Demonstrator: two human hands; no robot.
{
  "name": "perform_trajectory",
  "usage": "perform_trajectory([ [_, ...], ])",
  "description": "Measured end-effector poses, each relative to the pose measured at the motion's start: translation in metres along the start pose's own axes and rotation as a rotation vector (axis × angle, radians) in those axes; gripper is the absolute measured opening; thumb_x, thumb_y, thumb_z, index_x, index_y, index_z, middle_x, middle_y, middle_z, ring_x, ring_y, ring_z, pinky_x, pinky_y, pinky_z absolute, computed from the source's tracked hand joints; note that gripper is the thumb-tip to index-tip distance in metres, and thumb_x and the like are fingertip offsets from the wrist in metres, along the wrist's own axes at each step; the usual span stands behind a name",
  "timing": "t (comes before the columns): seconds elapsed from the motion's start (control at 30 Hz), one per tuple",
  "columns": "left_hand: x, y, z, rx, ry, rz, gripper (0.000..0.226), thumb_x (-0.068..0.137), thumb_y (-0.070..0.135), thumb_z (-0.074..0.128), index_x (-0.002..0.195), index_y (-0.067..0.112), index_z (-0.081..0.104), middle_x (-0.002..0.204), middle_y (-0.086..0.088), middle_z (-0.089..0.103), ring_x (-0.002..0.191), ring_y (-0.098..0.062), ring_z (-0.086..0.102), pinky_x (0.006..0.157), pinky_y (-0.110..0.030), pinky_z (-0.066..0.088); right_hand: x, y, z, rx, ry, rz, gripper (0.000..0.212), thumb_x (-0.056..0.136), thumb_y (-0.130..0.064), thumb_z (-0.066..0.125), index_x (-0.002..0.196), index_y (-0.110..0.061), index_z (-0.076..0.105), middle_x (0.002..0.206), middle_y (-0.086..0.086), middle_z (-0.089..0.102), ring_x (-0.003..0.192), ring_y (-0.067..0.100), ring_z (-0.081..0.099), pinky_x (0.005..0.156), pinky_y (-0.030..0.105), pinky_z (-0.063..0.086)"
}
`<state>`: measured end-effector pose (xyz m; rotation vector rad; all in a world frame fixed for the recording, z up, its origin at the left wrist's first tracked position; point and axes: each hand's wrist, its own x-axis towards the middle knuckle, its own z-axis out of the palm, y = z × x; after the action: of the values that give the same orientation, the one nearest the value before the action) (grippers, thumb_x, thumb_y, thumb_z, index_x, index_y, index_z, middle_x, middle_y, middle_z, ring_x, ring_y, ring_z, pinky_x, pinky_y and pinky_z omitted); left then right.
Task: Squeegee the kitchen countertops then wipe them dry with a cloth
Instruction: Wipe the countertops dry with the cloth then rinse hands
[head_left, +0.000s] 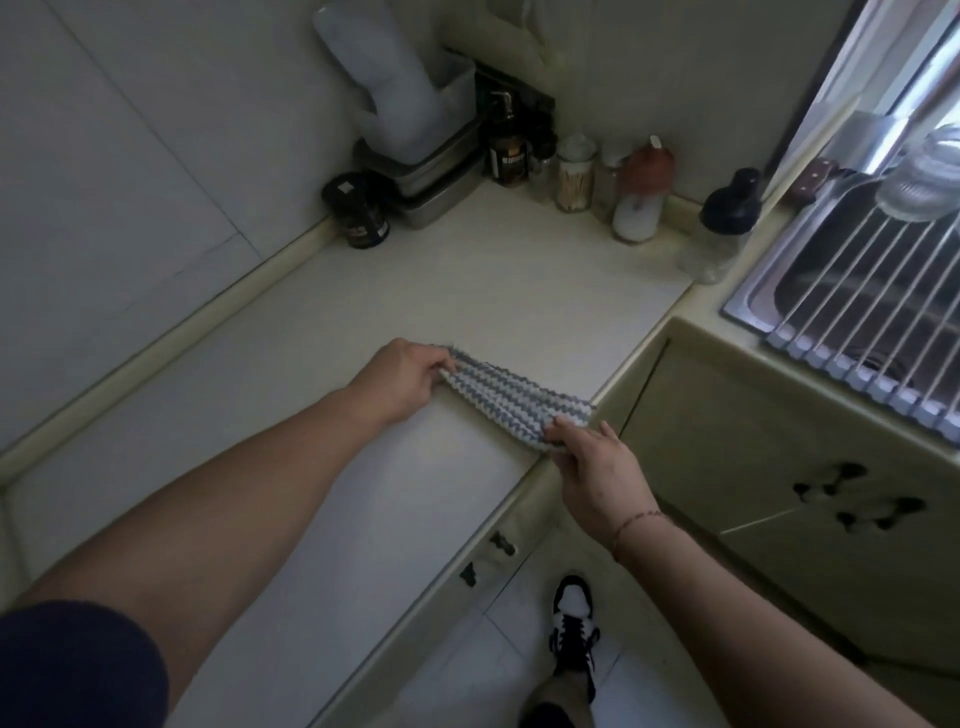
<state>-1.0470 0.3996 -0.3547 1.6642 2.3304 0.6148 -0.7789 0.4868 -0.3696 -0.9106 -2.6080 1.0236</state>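
Cloth, striped grey and white, lies folded into a long band on the pale countertop, one end close to the counter's front edge. The left hand pinches the far end of the band between thumb and curled fingers, and the right hand grips the near end at the counter's edge, fingers curled round the fabric, so the band runs stretched between the two hands. A thin bracelet sits on the right wrist.

In the back corner of the counter stand stacked metal trays with a white plastic container on top, a dark jar just beside them at the wall, then a dark pump bottle, a glass jar of toothpicks, a shaker with a reddish lid and a clear bottle with a black cap near the sink. A roll-up drying rack lies across the sink. Below the counter are cream cabinet doors, and a black and white shoe stands on the tiled floor.
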Motion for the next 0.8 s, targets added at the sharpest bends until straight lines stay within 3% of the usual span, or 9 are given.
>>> perform_trajectory([
  [0.1, -0.008, 0.002, -0.004, 0.007, 0.001, -0.058, 0.018, 0.081, 0.004, 0.061, 0.091, 0.006, 0.076, 0.097, -0.014, 0.074, 0.092, -0.027, 0.070, 0.087, -0.029, 0.051, -0.007, -0.005, 0.010, 0.037, -0.006, 0.035, 0.018, 0.095, -0.011, 0.050, 0.104, -0.021, 0.062, 0.106, 0.000, 0.070, 0.098, 0.032, 0.059, 0.101, 0.047, 0.039],
  [0.17, -0.014, 0.002, -0.007, 0.019, -0.001, -0.076, 0.017, 0.081, -0.002, 0.064, 0.091, 0.005, 0.076, 0.097, -0.014, 0.074, 0.094, -0.026, 0.070, 0.088, -0.027, 0.049, -0.013, -0.010, 0.017, 0.051, -0.010, 0.039, 0.017, 0.095, -0.012, 0.050, 0.104, -0.021, 0.062, 0.105, 0.000, 0.070, 0.097, 0.032, 0.057, 0.097, 0.048, 0.041],
  [0.33, -0.034, 0.001, -0.015, 0.034, -0.031, -0.112, 0.018, 0.081, -0.002, 0.064, 0.092, 0.006, 0.076, 0.098, -0.012, 0.074, 0.096, -0.025, 0.069, 0.090, -0.028, 0.050, -0.028, -0.023, 0.027, 0.083, -0.004, 0.046, 0.018, 0.094, -0.008, 0.052, 0.105, -0.017, 0.063, 0.099, 0.004, 0.071, 0.091, 0.034, 0.059, 0.112, 0.037, 0.025],
  [0.53, -0.054, -0.004, -0.024, 0.048, -0.070, -0.158, 0.021, 0.082, -0.003, 0.063, 0.095, 0.007, 0.076, 0.101, -0.010, 0.074, 0.099, -0.022, 0.068, 0.090, -0.020, 0.044, -0.044, -0.044, 0.043, 0.107, -0.006, 0.096, 0.021, 0.096, -0.010, 0.049, 0.111, -0.018, 0.061, 0.110, 0.004, 0.070, 0.108, 0.032, 0.059, 0.115, 0.032, 0.022],
  [0.67, -0.068, -0.013, -0.028, 0.016, -0.065, -0.159, 0.022, 0.083, -0.003, 0.062, 0.095, 0.008, 0.076, 0.101, -0.009, 0.074, 0.099, -0.022, 0.068, 0.090, -0.018, 0.043, -0.061, -0.062, 0.057, 0.200, 0.080, 0.109, 0.026, 0.095, -0.006, 0.052, 0.116, -0.014, 0.064, 0.128, 0.002, 0.062, 0.119, 0.022, 0.056, 0.104, 0.027, 0.040],
  [0.8, -0.085, -0.021, -0.032, 0.001, -0.077, -0.128, 0.021, 0.086, 0.003, 0.062, 0.100, 0.012, 0.075, 0.099, -0.010, 0.074, 0.091, -0.024, 0.069, 0.086, -0.030, 0.051, -0.074, -0.080, 0.078, 0.265, 0.153, 0.140, 0.028, 0.095, -0.007, 0.052, 0.120, -0.013, 0.064, 0.139, -0.001, 0.054, 0.133, 0.015, 0.045, 0.111, 0.026, 0.032],
])
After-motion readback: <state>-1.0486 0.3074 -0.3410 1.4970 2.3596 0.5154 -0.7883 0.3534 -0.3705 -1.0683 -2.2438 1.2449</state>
